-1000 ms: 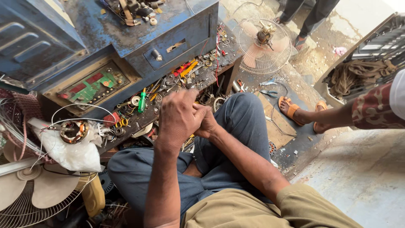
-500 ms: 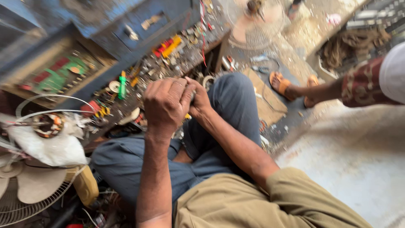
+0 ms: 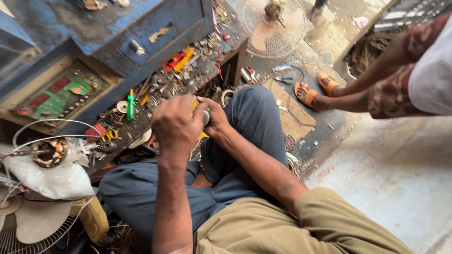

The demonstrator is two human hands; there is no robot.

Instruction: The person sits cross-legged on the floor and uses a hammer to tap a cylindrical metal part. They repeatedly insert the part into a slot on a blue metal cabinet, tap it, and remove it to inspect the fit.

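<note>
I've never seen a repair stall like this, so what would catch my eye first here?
First, the two hands meeting mid-frame over the lap: the left hand and right hand close together around a small yellow part, mostly hidden. Behind them runs a worn blue workbench littered with tools, including a green screwdriver. At upper right, another person's feet in orange sandals stand on the floor.

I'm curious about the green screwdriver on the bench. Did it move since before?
No. The green screwdriver lies in the same place on the cluttered workbench, beside the green circuit board; only the camera shifted.
</note>
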